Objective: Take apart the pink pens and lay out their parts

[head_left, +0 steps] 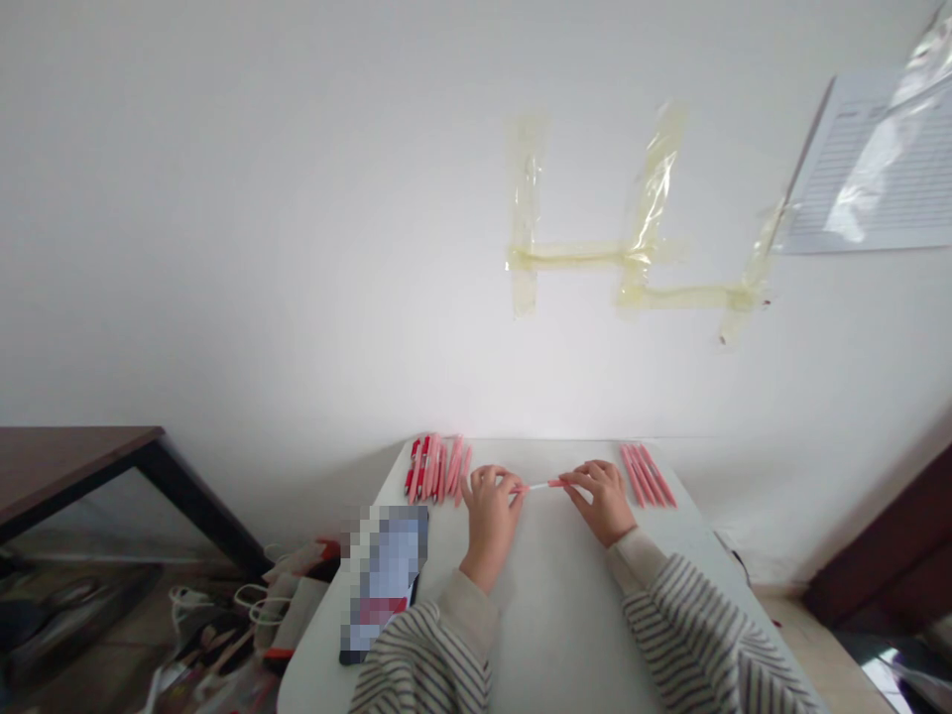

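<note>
Over the white table, my left hand pinches one pink end of a slim pen. The other pink end sits in the fingertips of my right hand. Between the two pink parts a thin white length shows, level and bridging the gap. Whether the parts are still joined inside, I cannot tell. Left of my left hand lies a row of pink and red pens. Several pink pens lie side by side just right of my right hand.
A phone, its screen blurred out, lies along the left of the white table. The wall stands directly behind. Left are a dark brown table and cluttered cables and bags below.
</note>
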`<state>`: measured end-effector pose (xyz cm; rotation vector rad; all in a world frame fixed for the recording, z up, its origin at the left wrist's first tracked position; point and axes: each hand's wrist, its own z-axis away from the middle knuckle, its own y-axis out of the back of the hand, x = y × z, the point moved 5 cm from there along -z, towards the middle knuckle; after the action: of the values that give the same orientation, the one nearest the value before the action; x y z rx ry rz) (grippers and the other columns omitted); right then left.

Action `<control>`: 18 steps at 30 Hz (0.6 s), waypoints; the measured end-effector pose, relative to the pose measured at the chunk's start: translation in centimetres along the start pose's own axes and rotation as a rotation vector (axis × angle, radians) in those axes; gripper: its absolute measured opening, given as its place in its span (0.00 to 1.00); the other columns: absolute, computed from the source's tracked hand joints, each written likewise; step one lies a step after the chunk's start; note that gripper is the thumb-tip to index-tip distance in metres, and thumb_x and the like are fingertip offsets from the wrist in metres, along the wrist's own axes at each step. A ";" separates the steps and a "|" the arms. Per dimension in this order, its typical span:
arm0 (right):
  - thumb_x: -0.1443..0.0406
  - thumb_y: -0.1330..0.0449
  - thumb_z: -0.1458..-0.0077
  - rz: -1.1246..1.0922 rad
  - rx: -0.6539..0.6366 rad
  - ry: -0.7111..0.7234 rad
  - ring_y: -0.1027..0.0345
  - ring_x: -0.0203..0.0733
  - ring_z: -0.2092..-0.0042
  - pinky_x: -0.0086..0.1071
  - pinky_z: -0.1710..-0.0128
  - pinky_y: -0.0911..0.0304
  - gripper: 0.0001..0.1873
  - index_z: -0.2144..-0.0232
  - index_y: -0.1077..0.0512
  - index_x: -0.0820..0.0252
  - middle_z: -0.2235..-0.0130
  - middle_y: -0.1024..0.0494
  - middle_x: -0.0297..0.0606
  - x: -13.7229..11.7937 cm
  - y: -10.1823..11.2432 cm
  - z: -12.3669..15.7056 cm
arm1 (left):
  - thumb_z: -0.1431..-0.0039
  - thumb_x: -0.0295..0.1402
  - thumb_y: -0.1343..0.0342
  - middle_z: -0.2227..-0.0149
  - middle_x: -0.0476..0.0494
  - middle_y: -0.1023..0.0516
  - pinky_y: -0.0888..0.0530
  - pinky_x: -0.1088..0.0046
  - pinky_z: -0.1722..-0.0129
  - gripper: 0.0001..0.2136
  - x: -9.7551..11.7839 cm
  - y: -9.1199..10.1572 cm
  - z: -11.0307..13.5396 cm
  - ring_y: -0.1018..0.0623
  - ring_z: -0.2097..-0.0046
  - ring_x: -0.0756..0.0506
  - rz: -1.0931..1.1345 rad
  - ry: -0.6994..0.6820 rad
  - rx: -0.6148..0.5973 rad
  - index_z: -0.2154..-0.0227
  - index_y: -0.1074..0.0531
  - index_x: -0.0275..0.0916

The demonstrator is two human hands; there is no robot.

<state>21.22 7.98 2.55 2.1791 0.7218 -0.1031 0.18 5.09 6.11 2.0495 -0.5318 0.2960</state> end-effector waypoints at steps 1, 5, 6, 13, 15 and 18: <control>0.61 0.37 0.38 -0.003 0.000 0.005 0.37 0.49 0.50 0.43 0.48 0.42 0.09 0.57 0.19 0.45 0.60 0.21 0.38 -0.1 0.0 0.0 | 0.40 0.34 0.39 0.56 0.47 0.24 0.39 0.52 0.41 0.02 0.1 0.0 0.0 0.31 0.49 0.41 0.005 -0.003 -0.001 0.66 0.22 0.47; 0.61 0.37 0.38 0.000 0.006 0.028 0.37 0.48 0.50 0.43 0.48 0.42 0.09 0.57 0.19 0.44 0.60 0.21 0.38 -0.6 0.0 0.0 | 0.40 0.34 0.39 0.56 0.46 0.24 0.40 0.52 0.41 0.02 0.3 -0.1 0.0 0.31 0.49 0.41 0.020 -0.014 -0.008 0.66 0.22 0.47; 0.62 0.37 0.39 0.002 0.009 0.034 0.37 0.48 0.50 0.43 0.48 0.42 0.09 0.57 0.19 0.44 0.60 0.21 0.38 -0.7 0.0 0.1 | 0.40 0.34 0.40 0.56 0.46 0.24 0.39 0.52 0.41 0.02 0.3 -0.2 0.0 0.31 0.49 0.41 0.025 -0.018 -0.013 0.66 0.22 0.47; 0.62 0.39 0.38 -0.017 -0.009 0.044 0.37 0.48 0.50 0.46 0.45 0.44 0.09 0.57 0.19 0.45 0.60 0.21 0.38 -1.1 0.2 0.1 | 0.40 0.34 0.40 0.56 0.47 0.25 0.40 0.52 0.40 0.03 0.5 -0.4 0.2 0.31 0.48 0.42 0.046 -0.054 -0.023 0.65 0.21 0.47; 0.62 0.39 0.38 -0.020 -0.022 0.045 0.37 0.49 0.49 0.46 0.45 0.44 0.09 0.57 0.19 0.45 0.59 0.21 0.38 -1.2 0.2 0.1 | 0.39 0.35 0.40 0.55 0.47 0.25 0.40 0.51 0.39 0.03 0.5 -0.4 0.2 0.31 0.48 0.42 0.053 -0.059 -0.026 0.65 0.21 0.47; 0.62 0.39 0.38 -0.019 -0.033 0.055 0.37 0.49 0.49 0.47 0.44 0.44 0.10 0.57 0.19 0.45 0.59 0.21 0.39 -1.4 0.1 0.1 | 0.39 0.36 0.40 0.55 0.46 0.25 0.41 0.51 0.39 0.04 0.5 -0.5 0.3 0.32 0.48 0.42 0.064 -0.069 -0.033 0.65 0.21 0.48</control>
<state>20.16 7.26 2.99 2.1507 0.7703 -0.0408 0.90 4.97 5.77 2.0193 -0.6415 0.2542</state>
